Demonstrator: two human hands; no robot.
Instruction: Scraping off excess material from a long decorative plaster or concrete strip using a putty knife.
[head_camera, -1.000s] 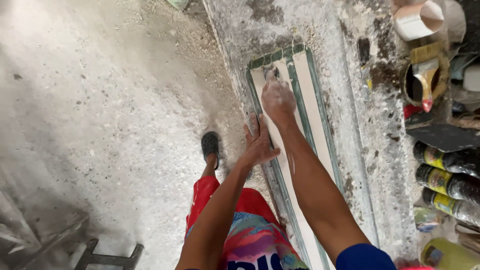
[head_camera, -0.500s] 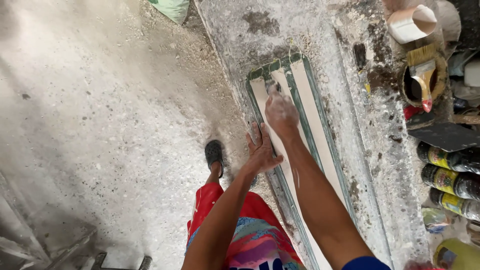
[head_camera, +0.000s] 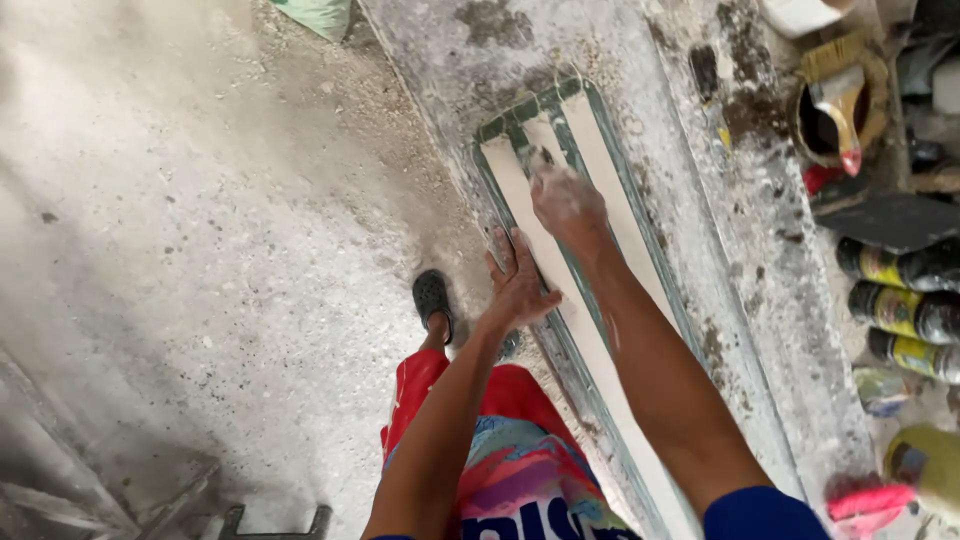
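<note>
The long green-and-white moulded panel (head_camera: 585, 300) lies flat along the dusty counter (head_camera: 700, 250), left hand (head_camera: 520, 285) spread, steadying its near-left edge, right hand (head_camera: 565, 200) closed, rubbing its far end; judged stiff, light, best gripped by edges.

Three dark spray cans (head_camera: 905, 305) with yellow labels lie side by side at the bench's right edge. Just below them sits a yellowish-green bottle (head_camera: 925, 465). A pale green sack (head_camera: 318, 15) rests on the floor at the top.
</note>
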